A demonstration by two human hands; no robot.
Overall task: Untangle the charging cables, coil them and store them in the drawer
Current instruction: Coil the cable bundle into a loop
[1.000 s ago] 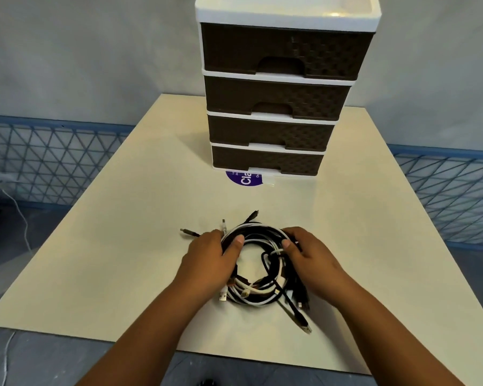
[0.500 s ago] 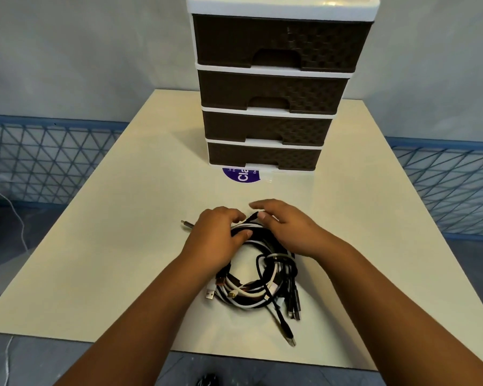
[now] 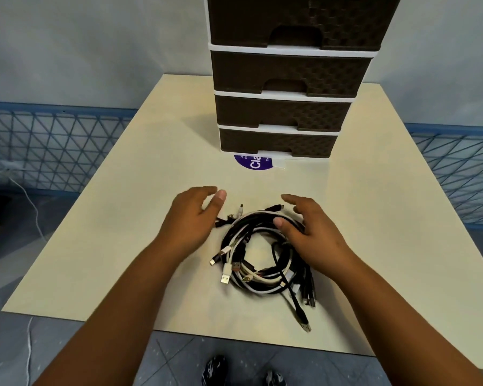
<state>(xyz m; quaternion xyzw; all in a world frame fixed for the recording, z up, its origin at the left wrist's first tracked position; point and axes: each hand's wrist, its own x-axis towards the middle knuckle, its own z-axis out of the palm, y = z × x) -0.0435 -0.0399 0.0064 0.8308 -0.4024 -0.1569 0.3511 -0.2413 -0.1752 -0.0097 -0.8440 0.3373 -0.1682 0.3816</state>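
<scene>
Cables (image 3: 258, 254), black and white, lay in one tangled ring on the cream desk (image 3: 123, 218), their plugs sticking out at the near edge and toward the far side. Both hands framed the bundle. The left hand (image 3: 191, 221) hovered at the ring's far-left rim, fingers relaxed and spread, gripping nothing. The right hand (image 3: 308, 235) was open too, its thumb resting on the top strands, its fingers reaching past the ring's far edge; probably this bracketing served to gather the ring or to find a loose end to pull free. No cable looked separated or coiled on its own yet, so the untangling seemed barely begun. Beyond the bundle stood a drawer unit (image 3: 284, 107) with brown woven-pattern fronts and white frames, every drawer closed, a purple sticker (image 3: 252, 164) lying at its foot. Blue wire fencing (image 3: 53, 146) ran along a grey wall on either side.
</scene>
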